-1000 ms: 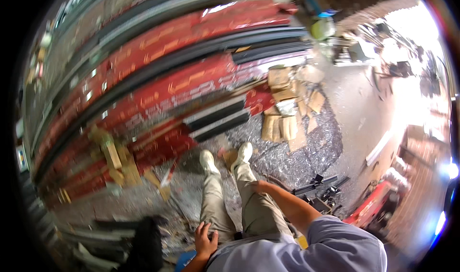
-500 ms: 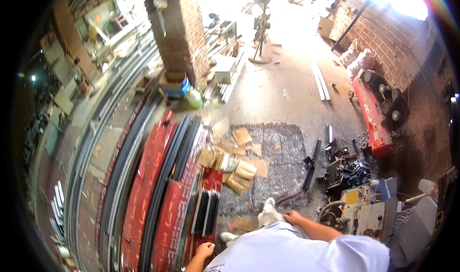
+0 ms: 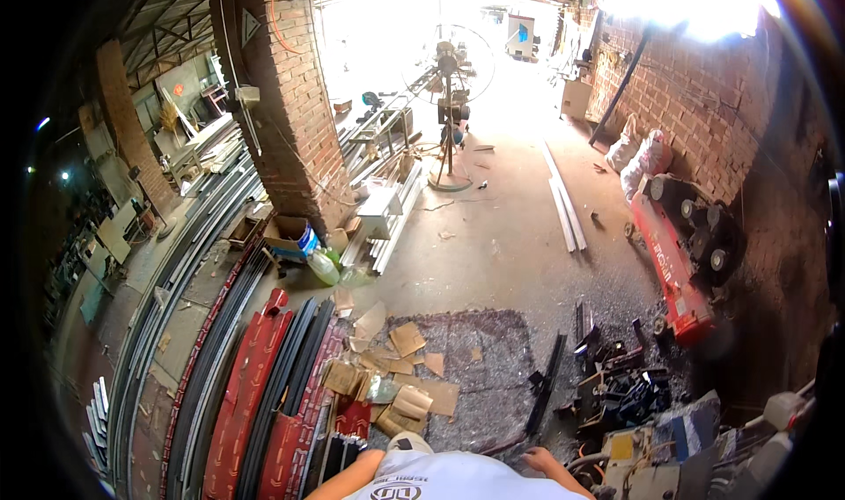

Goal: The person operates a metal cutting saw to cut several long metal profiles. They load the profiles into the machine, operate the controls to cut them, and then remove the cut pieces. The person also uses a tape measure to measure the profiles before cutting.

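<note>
At the lower edge, my right hand (image 3: pixel 538 458) hangs beside the white shirt (image 3: pixel 440 478), fingers loosely apart and nothing visible in them. My left forearm (image 3: pixel 348 476) comes in on the other side; its hand is mostly hidden by the shirt. Closest to the left arm lie dark metal profiles (image 3: pixel 334 454) and red-wrapped bundles (image 3: pixel 286 452) of long bars. Ahead of me, torn brown cardboard (image 3: pixel 412 401) lies on a dark floor mat (image 3: pixel 488 359). Just beyond my right hand a black bar (image 3: pixel 549 381) lies on the floor.
Black offcuts (image 3: pixel 634 394) are heaped at the right, near a machine (image 3: pixel 673 443). A red air compressor (image 3: pixel 669 271) stands by the brick wall. A brick pillar (image 3: pixel 295 104), a standing fan (image 3: pixel 449 113) and white bars (image 3: pixel 563 201) are farther off. Long profiles (image 3: pixel 167 297) run along the left.
My view has tilted up, showing more of the far workshop, and the floor things sit lower. My left hand has gone mostly out of sight behind the shirt; my right hand is lower in view.
</note>
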A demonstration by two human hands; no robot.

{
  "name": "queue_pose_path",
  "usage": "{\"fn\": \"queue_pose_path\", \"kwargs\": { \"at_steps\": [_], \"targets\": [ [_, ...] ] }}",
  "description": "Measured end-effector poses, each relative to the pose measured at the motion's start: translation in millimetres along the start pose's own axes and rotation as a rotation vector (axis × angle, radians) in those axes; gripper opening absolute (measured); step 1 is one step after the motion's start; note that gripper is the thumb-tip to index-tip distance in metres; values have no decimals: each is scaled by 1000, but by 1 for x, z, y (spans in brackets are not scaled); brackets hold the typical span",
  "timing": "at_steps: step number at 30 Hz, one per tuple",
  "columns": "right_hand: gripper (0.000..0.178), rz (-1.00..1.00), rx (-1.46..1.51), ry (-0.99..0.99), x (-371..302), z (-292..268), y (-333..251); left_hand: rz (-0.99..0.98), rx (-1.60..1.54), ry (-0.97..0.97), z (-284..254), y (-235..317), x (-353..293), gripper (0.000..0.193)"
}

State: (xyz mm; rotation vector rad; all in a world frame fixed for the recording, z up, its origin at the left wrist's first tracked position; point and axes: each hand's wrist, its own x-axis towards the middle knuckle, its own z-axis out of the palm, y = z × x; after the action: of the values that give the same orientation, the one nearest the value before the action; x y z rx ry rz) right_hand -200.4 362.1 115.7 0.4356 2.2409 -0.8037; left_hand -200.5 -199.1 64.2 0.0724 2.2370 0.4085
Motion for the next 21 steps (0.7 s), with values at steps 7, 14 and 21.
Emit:
{"fn": "queue_pose_path", "kwargs": {
  "at_steps": [7,14,21],
  "targets": [
    [48,-175,165,189,140,-150,-122,60,-251,142,-158,75,84,45],
    [41,-136,163,274,274,-231,-128,-19,-97,-165,-254,85,240,43],
    [40,333,204,32,325,-321,-143,201,256,-57,-481,146,407,45]
  ]
}}
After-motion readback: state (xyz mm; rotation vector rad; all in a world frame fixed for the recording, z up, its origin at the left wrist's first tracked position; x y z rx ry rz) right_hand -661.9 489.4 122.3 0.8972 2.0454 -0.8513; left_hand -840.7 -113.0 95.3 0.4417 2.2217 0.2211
